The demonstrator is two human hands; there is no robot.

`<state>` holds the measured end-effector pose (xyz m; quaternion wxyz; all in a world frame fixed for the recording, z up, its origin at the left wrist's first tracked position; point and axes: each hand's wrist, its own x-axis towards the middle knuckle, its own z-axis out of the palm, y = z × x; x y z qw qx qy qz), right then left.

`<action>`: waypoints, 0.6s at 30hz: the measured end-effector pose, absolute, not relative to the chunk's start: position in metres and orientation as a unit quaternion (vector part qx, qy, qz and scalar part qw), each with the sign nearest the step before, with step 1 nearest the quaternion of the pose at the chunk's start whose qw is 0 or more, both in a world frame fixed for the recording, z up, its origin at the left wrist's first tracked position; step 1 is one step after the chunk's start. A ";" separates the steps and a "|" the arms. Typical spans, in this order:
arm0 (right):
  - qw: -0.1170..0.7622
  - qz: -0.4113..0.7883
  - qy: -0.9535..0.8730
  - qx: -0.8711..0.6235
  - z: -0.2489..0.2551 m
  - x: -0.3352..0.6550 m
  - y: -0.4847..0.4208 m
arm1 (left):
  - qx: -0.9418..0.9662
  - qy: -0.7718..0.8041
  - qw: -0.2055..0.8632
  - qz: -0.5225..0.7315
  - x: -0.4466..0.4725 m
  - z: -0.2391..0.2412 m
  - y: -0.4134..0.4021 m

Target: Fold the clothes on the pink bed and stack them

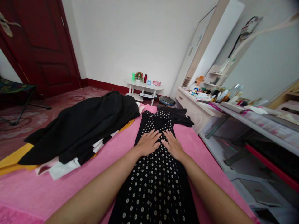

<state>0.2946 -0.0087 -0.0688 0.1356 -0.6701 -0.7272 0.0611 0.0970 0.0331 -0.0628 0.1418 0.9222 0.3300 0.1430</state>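
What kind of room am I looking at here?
Most likely a bedroom in a home. Both hands, the left hand and right hand, lie flat on a black polka-dot dress spread over a pink bedcover, and a white dressing table crowded with cosmetics stands alongside.

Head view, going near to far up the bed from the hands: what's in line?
Polka-dot dress → left hand and right hand flat on it → black garment → round floor device → small white table.

no readable text, bottles and boxes on the dresser (198,104) too small and blurred to read
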 end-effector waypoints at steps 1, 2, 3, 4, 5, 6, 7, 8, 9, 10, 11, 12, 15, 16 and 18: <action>0.135 0.060 -0.731 -0.666 -0.067 0.293 -0.018 | 0.925 0.324 0.145 0.135 0.096 -0.063 0.032; 0.134 0.059 -0.739 -0.658 -0.065 0.292 -0.029 | 0.928 0.317 0.147 0.128 0.094 -0.063 0.029; 0.132 0.059 -0.750 -0.645 -0.063 0.291 -0.041 | 0.931 0.310 0.150 0.122 0.090 -0.063 0.026; 0.131 0.058 -0.763 -0.630 -0.061 0.290 -0.054 | 0.934 0.301 0.151 0.117 0.085 -0.064 0.022; 0.129 0.060 -0.777 -0.613 -0.059 0.291 -0.070 | 0.938 0.290 0.153 0.112 0.077 -0.064 0.018; 0.127 0.064 -0.791 -0.595 -0.056 0.292 -0.086 | 0.942 0.278 0.156 0.108 0.068 -0.064 0.012; 0.124 0.071 -0.803 -0.578 -0.053 0.294 -0.103 | 0.945 0.264 0.161 0.105 0.057 -0.063 0.006; 0.122 0.080 -0.814 -0.562 -0.050 0.298 -0.120 | 0.948 0.250 0.168 0.103 0.044 -0.062 -0.001; 0.122 0.087 -0.824 -0.546 -0.048 0.302 -0.138 | 0.950 0.236 0.177 0.103 0.030 -0.061 -0.008; 0.120 0.092 -0.835 -0.529 -0.045 0.307 -0.155 | 0.950 0.223 0.191 0.104 0.015 -0.058 -0.016; 0.117 0.095 -0.846 -0.512 -0.042 0.313 -0.171 | 0.949 0.211 0.208 0.105 -0.001 -0.055 -0.023; 0.111 0.093 -0.855 -0.497 -0.039 0.318 -0.185 | 0.947 0.201 0.227 0.105 -0.016 -0.051 -0.031; 0.089 0.079 -0.879 -0.463 -0.028 0.327 -0.219 | 0.937 0.189 0.278 0.094 -0.054 -0.040 -0.055; 0.090 0.072 -0.884 -0.452 -0.024 0.326 -0.226 | 0.935 0.190 0.287 0.086 -0.064 -0.036 -0.063; 0.102 0.063 -0.901 -0.416 -0.012 0.319 -0.234 | 0.936 0.188 0.290 0.072 -0.075 -0.028 -0.079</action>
